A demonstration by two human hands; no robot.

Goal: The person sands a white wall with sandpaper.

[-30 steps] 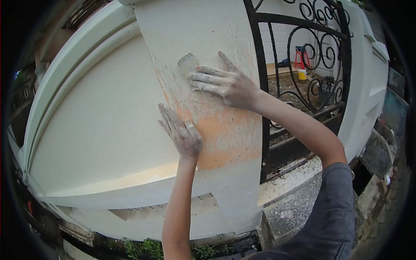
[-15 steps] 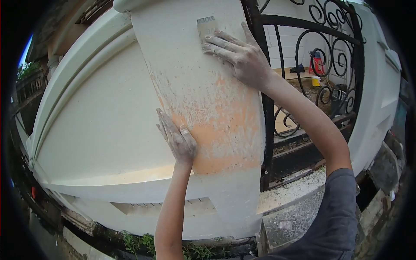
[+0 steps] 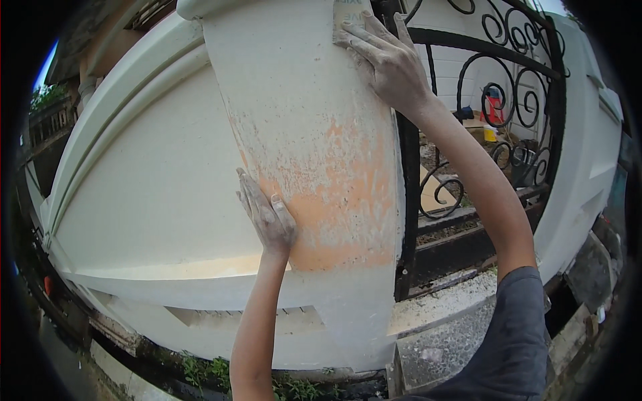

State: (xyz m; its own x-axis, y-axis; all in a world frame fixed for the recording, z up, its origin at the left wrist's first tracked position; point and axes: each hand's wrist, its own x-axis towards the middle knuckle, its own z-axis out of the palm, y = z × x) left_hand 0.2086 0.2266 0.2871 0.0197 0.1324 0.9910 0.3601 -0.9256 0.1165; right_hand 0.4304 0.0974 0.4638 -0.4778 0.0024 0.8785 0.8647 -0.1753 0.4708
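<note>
High on the white pillar (image 3: 287, 80), my dusty right hand (image 3: 396, 67) presses a sheet of sandpaper (image 3: 347, 21) flat against the surface, near the pillar's right edge. Its fingers lie over the sheet, and part of the sandpaper shows past the fingertips. My left hand (image 3: 271, 219), dusty too, rests with stretched fingers on the pillar's left edge and holds nothing. Between the hands, scuffed white coating gives way to an orange patch (image 3: 314, 214) with streaks and scratches.
Right of the pillar stands a black iron gate (image 3: 411, 200) with scrollwork. Behind it are a yellow bucket (image 3: 490, 134) and a red object (image 3: 493, 107). A curved white wall (image 3: 147, 180) spreads left. Green plants (image 3: 214, 369) grow along its foot, and a rough stone ledge (image 3: 448, 344) lies lower right.
My right hand has slid the sandpaper up and to the right along the pillar. My left hand stays at the pillar's left edge.
</note>
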